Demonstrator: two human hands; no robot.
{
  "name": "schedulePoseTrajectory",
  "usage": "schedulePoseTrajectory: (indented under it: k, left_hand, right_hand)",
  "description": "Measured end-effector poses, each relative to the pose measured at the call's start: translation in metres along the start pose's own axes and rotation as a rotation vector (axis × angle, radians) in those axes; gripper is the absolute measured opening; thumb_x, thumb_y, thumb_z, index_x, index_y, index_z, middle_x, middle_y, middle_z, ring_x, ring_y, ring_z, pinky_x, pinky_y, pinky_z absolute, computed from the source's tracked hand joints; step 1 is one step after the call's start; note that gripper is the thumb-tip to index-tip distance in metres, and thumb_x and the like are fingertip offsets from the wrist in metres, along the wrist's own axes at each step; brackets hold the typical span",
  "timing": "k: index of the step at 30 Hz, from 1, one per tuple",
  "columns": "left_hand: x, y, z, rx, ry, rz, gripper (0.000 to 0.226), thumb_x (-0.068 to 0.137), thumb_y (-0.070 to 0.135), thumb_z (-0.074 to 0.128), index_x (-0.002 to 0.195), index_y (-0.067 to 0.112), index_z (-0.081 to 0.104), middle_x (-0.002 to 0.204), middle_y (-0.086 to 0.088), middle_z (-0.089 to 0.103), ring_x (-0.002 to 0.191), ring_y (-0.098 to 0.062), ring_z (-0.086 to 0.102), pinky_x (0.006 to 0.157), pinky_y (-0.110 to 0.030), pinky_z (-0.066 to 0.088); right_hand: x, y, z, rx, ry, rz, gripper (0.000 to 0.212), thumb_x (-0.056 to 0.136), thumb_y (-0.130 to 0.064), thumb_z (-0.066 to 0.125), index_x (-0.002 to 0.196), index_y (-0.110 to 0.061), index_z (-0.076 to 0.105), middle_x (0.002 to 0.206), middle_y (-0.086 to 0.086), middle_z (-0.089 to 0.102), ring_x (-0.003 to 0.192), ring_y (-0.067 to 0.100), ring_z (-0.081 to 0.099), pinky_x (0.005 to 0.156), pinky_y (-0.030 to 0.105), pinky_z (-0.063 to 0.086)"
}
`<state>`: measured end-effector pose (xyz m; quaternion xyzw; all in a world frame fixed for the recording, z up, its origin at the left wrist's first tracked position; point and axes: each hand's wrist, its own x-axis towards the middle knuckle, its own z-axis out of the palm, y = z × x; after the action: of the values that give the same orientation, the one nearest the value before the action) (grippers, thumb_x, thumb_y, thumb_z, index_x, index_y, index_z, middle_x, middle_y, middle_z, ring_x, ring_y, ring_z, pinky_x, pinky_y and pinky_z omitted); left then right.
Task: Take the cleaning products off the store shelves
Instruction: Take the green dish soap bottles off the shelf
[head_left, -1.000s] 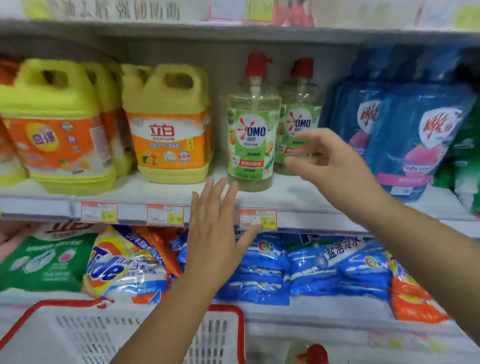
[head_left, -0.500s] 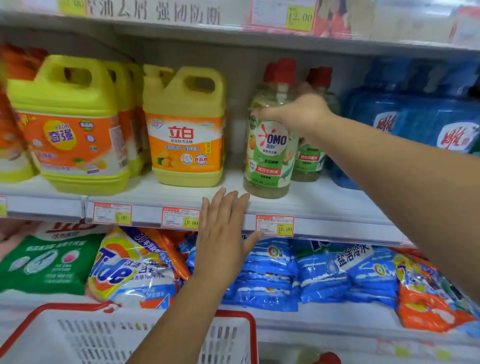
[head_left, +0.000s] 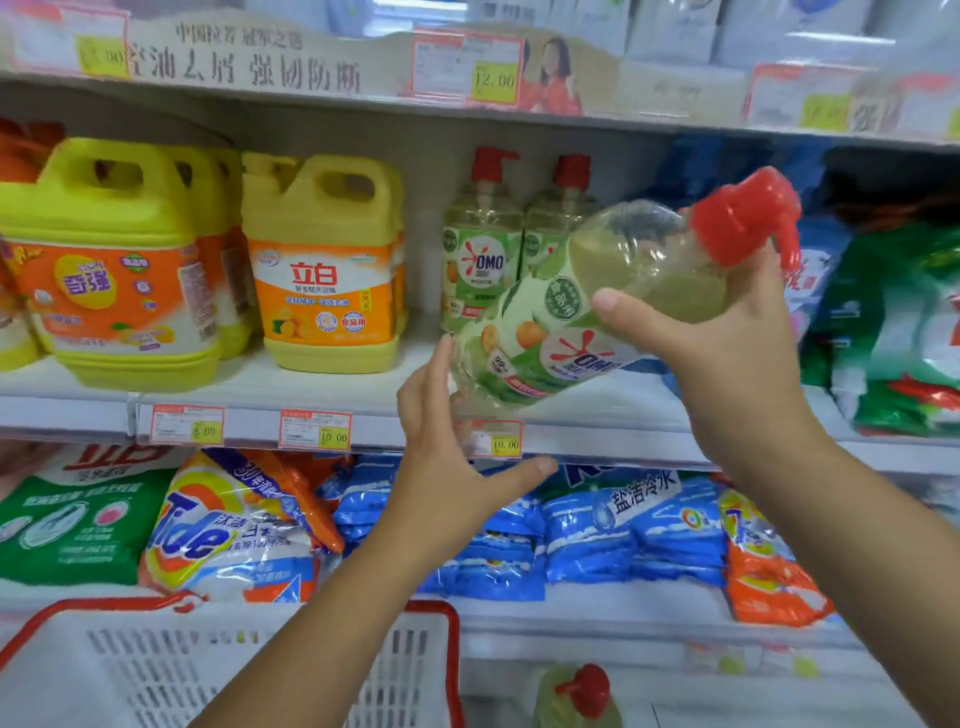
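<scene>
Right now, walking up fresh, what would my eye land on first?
The OMO bottle, tilted in mid-air in front of the middle shelf, its red pump up and to the right. The right hand grips it, and the open left hand reaches toward its base. Next come the yellow jugs standing on that shelf at left, and the white basket with a red rim at bottom left.

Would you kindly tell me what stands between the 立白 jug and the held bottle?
Two upright OMO pump bottles stand side by side on the shelf, in the head view.
</scene>
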<state>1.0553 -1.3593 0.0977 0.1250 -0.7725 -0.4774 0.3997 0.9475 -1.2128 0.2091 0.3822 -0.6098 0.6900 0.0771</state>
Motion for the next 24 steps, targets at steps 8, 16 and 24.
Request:
schedulePoseTrajectory:
  k: [8, 16, 24]
  left_hand:
    - [-0.022, -0.006, 0.016, -0.292, -0.728, -0.422, 0.075, 0.052, 0.026, 0.085, 0.122, 0.031, 0.056, 0.114, 0.012, 0.072, 0.105, -0.006, 0.067, 0.085, -0.021, 0.052]
    - [-0.067, -0.026, 0.078, -0.129, -0.242, -0.352, 0.081, 0.041, 0.041, 0.087, 0.117, 0.038, 0.057, 0.107, 0.011, 0.071, 0.098, -0.006, 0.068, 0.083, -0.03, 0.057]
    - [-0.052, -0.021, 0.07, 0.356, -0.464, -0.191, 0.107, 0.056, 0.059, 0.088, 0.143, 0.047, 0.026, 0.133, 0.023, 0.037, 0.119, 0.004, 0.046, 0.104, -0.03, 0.043]
  right_hand:
    - [-0.032, 0.052, -0.078, 0.235, -0.311, 0.314, 0.088, 0.03, -0.04, 0.093, 0.111, -0.023, 0.064, 0.096, -0.002, 0.076, 0.082, 0.017, 0.073, 0.063, 0.033, 0.059]
    - [-0.041, 0.078, -0.087, 0.091, -0.406, 0.582, 0.082, 0.053, -0.05, 0.086, 0.125, -0.039, 0.049, 0.112, -0.012, 0.072, 0.102, 0.018, 0.071, 0.088, 0.05, 0.056]
    - [-0.045, 0.093, -0.097, 0.153, -0.227, 0.581, 0.058, 0.065, -0.029, 0.084, 0.12, -0.027, 0.065, 0.107, -0.003, 0.075, 0.094, 0.022, 0.074, 0.078, 0.044, 0.059]
